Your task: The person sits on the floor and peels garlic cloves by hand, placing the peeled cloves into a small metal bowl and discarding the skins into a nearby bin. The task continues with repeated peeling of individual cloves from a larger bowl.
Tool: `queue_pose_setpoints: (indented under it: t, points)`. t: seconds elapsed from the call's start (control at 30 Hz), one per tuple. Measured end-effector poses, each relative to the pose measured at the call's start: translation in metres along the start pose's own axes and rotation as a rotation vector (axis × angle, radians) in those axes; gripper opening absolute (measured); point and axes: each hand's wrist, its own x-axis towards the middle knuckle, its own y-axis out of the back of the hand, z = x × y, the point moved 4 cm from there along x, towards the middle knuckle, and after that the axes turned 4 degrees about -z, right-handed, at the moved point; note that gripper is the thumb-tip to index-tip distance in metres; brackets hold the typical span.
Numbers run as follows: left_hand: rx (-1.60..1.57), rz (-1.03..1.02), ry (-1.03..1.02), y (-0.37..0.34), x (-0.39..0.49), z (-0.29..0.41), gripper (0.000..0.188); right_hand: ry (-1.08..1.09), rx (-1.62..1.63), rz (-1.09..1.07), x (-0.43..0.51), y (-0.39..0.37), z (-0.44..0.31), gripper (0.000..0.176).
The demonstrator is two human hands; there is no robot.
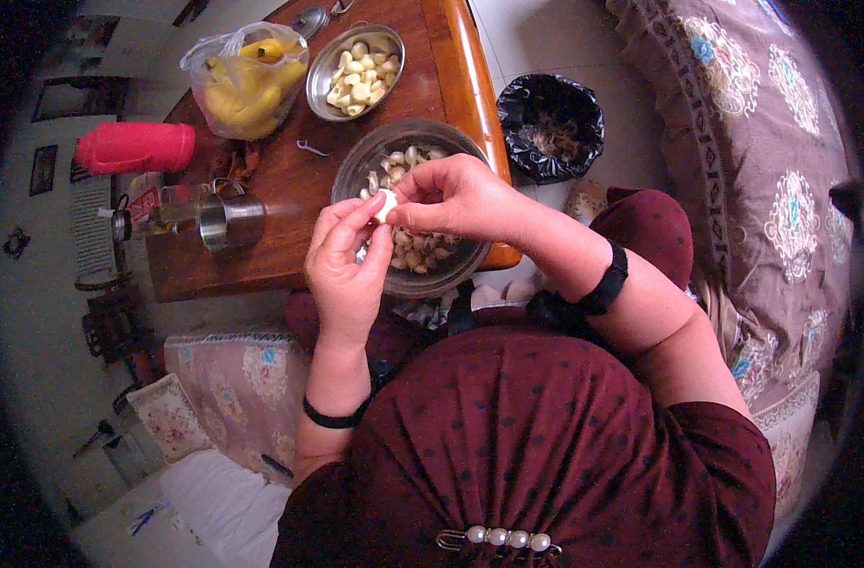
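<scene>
Between the fingertips of my left hand (350, 263) is a pale garlic clove (385, 206). My right hand (457, 199) pinches the same clove from the other side, thumb and forefinger against it. Both hands are above a large metal basin (347, 174), whose near wall they partly cover. Unpeeled garlic cloves (421, 252) lie in the basin. Farther back, a smaller metal bowl (318, 96) holds peeled garlic cloves (361, 74).
On the wooden table (432, 64) stand a plastic bag of yellow fruit (251, 92), a steel cup (230, 221) and a red thermos (137, 148). A black-lined bin (510, 135) with scraps stands on the floor at right. Beyond it is a sofa with a patterned cover (758, 142).
</scene>
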Motion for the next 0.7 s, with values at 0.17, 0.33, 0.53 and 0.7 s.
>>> queue_pose_setpoints:
  t: [0.17, 0.33, 0.53, 0.7]
  points:
    - [-0.059, 0.043, 0.012, 0.000, 0.001, 0.000, 0.032, -0.094, 0.132, -0.009, -0.003, -0.001, 0.000, 0.027]
    - [0.228, 0.046, -0.086, -0.002, -0.001, 0.006, 0.032, -0.037, -0.053, -0.066, -0.001, -0.002, -0.006, 0.022]
    - [0.026, 0.082, -0.021, 0.000, 0.000, 0.004, 0.032, -0.158, 0.205, -0.044, -0.003, -0.001, -0.002, 0.020]
    - [0.268, 0.066, -0.066, -0.001, -0.002, 0.010, 0.031, 0.052, -0.102, 0.066, -0.005, -0.002, -0.013, 0.017]
